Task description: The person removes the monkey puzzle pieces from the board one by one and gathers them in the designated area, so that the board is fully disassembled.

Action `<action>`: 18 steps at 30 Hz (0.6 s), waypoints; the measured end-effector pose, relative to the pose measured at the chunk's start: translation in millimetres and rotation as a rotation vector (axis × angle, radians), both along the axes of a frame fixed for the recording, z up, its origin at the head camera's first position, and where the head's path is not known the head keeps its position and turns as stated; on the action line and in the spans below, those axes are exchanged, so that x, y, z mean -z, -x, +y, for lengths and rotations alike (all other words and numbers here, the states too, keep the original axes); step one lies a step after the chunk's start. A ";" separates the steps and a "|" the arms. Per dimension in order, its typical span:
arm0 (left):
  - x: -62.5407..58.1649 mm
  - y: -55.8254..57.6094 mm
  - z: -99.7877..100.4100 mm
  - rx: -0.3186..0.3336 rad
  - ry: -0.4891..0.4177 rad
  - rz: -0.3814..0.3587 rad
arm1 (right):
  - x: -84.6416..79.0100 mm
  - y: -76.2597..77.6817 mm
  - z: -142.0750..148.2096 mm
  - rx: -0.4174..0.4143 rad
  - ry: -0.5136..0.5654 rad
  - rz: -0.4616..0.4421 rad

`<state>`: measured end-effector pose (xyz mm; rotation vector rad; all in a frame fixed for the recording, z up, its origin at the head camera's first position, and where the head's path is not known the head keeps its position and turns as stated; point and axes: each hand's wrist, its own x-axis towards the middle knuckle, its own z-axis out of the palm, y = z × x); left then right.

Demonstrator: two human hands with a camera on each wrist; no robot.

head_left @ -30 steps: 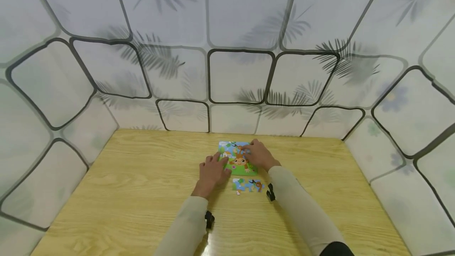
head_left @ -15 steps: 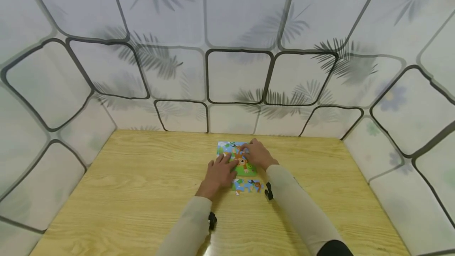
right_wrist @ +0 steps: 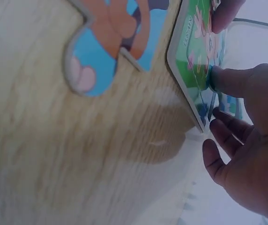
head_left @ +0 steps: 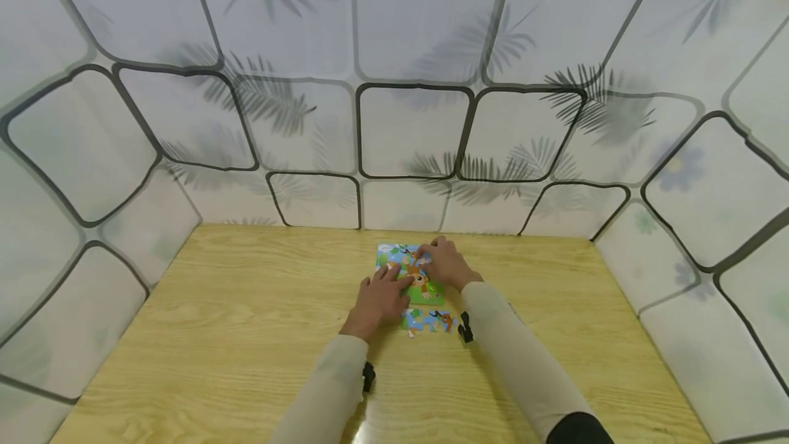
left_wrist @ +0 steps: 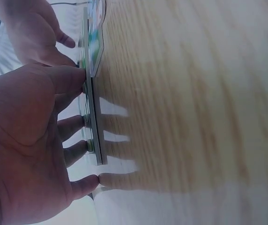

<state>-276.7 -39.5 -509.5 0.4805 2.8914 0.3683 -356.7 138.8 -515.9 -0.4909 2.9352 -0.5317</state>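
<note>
puzzle (right_wrist: 195, 61): one short line of pale lettering (right_wrist: 188, 32) on green part, right wrist view; too blurred to read.

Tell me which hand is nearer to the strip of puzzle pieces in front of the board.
Left. The left hand lies over the left part of the board, close to the strip; the right hand is farther off, over the board's far right part.

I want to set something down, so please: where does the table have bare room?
Bare table lies left of the left sleeve and right of the right sleeve, each reaching the wall, and between the sleeves, nearer than the puzzle pieces. Crowded: the puzzle board, with left grip and right grip over it.
</note>
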 end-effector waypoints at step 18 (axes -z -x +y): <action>-4.0 -0.9 1.7 -0.005 -0.017 -0.005 | 0.6 -5.3 15.0 0.066 0.288 0.058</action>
